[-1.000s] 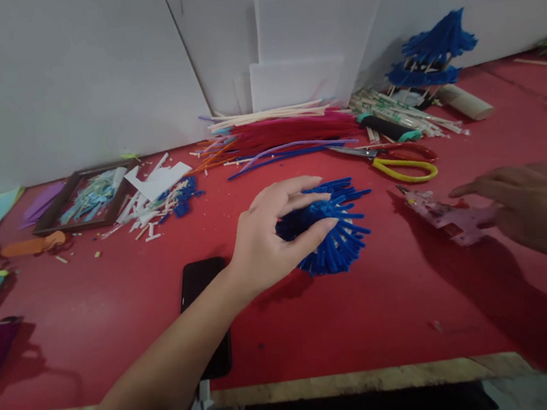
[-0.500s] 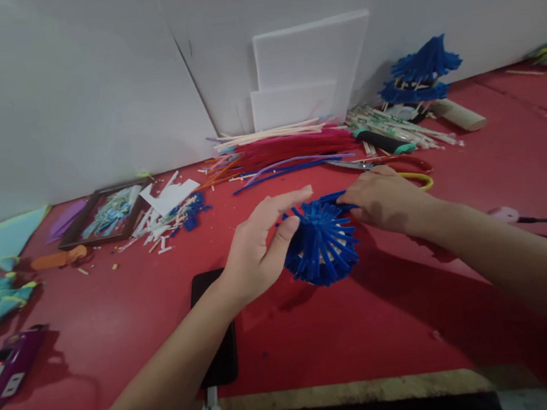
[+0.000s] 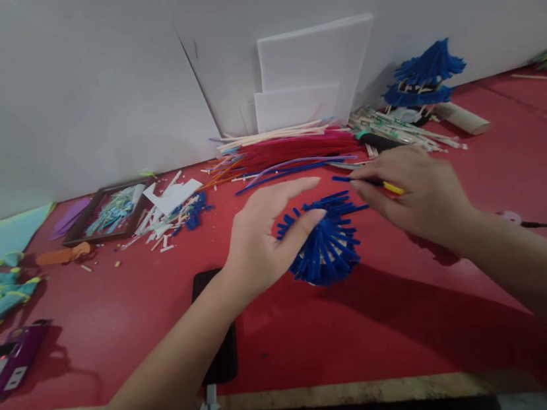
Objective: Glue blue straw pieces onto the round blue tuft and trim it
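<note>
My left hand [image 3: 262, 236] grips a spiky blue ball [image 3: 325, 242] made of short blue straw pieces, thumb and fingers wrapped round its left side, low over the red table [image 3: 319, 332]. My right hand [image 3: 414, 194] hovers just right of and above the ball, its fingertips pinched on a short blue straw piece [image 3: 343, 179] that points left. The yellow handle of the scissors [image 3: 394, 188] shows from under this hand.
A pile of long red, blue and white straws [image 3: 291, 149] lies by the white wall. White foam boards [image 3: 312, 74] lean behind. A blue straw figure [image 3: 424, 76], a framed tray [image 3: 107, 212], scraps [image 3: 169, 211] and a black phone [image 3: 216, 332] are around.
My right hand lifted away from the ball's top, now pinching a short blue straw piece. My left hand turned the ball slightly.
</note>
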`<state>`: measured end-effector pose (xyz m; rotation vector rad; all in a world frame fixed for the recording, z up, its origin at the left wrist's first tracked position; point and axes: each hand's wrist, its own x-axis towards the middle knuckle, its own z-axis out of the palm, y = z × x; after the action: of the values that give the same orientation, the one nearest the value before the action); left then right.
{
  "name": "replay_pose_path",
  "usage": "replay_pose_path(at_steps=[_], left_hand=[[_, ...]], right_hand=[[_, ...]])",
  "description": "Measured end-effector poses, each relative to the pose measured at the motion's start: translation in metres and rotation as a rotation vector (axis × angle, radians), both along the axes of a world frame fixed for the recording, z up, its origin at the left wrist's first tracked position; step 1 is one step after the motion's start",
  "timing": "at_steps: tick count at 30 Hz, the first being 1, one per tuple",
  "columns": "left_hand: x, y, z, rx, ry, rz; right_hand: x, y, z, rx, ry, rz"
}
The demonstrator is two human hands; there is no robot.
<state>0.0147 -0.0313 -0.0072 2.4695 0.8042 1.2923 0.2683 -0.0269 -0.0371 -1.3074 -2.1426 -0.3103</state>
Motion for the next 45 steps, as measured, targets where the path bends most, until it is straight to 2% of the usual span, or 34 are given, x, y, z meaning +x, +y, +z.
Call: replay_pose_path(at_steps=[2,5,8,11,16,21,25,34,37,39,43,45], left_hand=[[0.007,-0.003,0.006,0.043,-0.013,-0.048],[0.013,-0.009,0.014,0.068,-0.069,-0.073],[0.014,-0.017,0.019,0.066,-0.061,-0.043],[0.012,-0.023,0.021,0.096,-0.046,-0.049],[0.005,-0.020,0.019,0.231,-0.032,-0.142],[-0.002,-0.009,0.015,0.377,0.075,-0.201],[-0.004,-0.004,0.015,0.454,0.150,-0.235],[-0.015,0.001,0.031,0.437,0.193,-0.180],[-0.018,0.003,0.034,0.412,0.229,-0.151],[-0.019,0.005,0.034,0.372,0.245,-0.161],[-0.017,0.007,0.029,0.372,0.216,-0.222],[-0.016,0.008,0.023,0.302,0.178,-0.195]], right_hand=[[-0.011,-0.020,0.020,0.065,0.114,0.071],[-0.027,-0.049,0.047,0.049,0.317,0.233],[-0.038,-0.067,0.059,-0.012,0.396,0.192],[-0.042,-0.072,0.057,-0.003,0.509,0.169],[-0.039,-0.067,0.049,-0.033,0.481,0.325],[-0.036,-0.064,0.053,-0.100,0.409,0.474],[-0.031,-0.064,0.054,-0.135,0.430,0.527],[-0.023,-0.069,0.056,-0.179,0.327,0.534],[-0.023,-0.072,0.056,-0.164,0.414,0.484],[-0.025,-0.073,0.056,-0.165,0.496,0.438],[-0.026,-0.073,0.053,-0.240,0.525,0.455],[-0.025,-0.075,0.048,-0.211,0.525,0.397]])
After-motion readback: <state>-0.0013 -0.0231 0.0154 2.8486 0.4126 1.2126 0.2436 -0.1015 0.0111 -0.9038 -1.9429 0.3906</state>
